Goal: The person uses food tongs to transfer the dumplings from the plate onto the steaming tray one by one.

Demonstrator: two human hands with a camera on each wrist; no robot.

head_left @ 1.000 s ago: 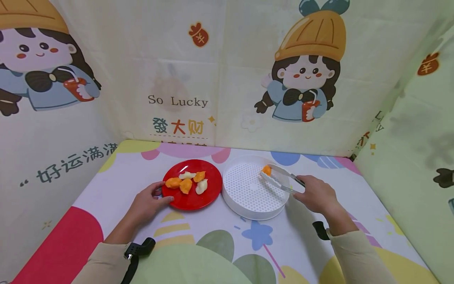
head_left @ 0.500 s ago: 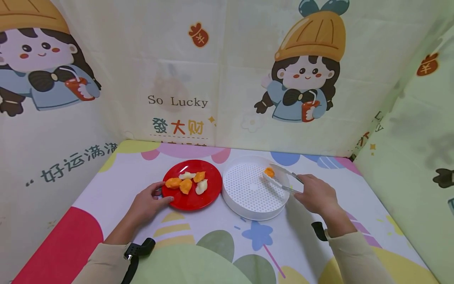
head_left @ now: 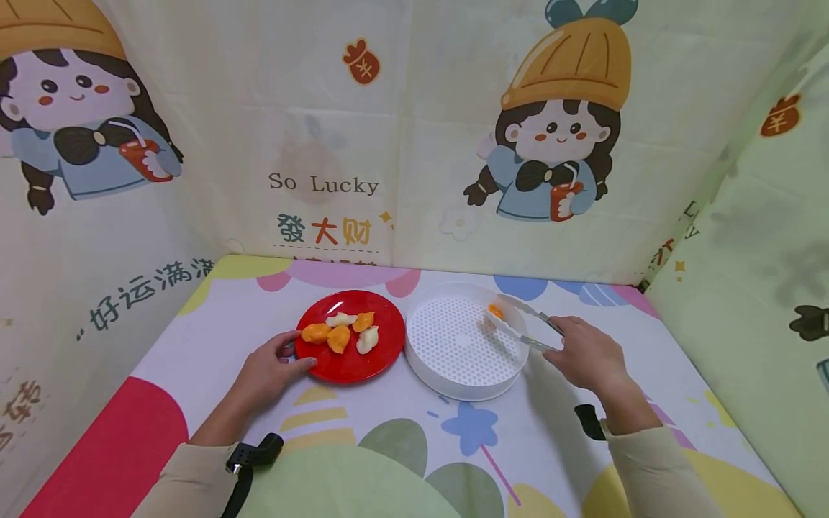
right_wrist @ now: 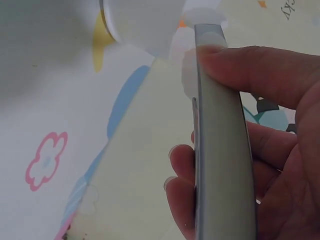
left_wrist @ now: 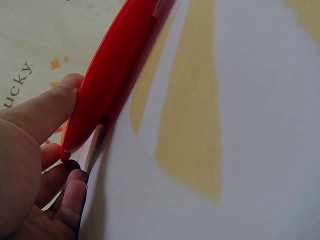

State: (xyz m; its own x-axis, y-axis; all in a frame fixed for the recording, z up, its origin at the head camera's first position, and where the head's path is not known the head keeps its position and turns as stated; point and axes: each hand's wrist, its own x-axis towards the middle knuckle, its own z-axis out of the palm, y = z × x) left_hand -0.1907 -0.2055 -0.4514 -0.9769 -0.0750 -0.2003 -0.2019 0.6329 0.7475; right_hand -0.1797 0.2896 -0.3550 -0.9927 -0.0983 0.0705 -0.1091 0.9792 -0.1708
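My left hand (head_left: 268,373) holds the near-left rim of a red plate (head_left: 352,368). In the left wrist view the thumb lies on one side of the plate's edge (left_wrist: 107,70) and fingers on the other. Several orange dumplings (head_left: 338,339) and white dumplings (head_left: 367,340) lie on the plate. My right hand (head_left: 591,357) grips metal tongs (head_left: 537,344), seen close up in the right wrist view. An orange dumpling (head_left: 495,311) sits between the tong tips, at the right back of a round white steamer tray (head_left: 460,392) with a perforated base. Whether it touches the base I cannot tell.
Plate and steamer tray stand side by side on a table with a patterned cloth (head_left: 395,496). Pale printed curtains (head_left: 427,144) rise behind the table and at both sides. A black strap camera (head_left: 255,455) sits on the left wrist.
The tongs and the orange dumpling between their tips have shifted a little to the right over the steamer tray. The left hand and the plate have stayed in place.
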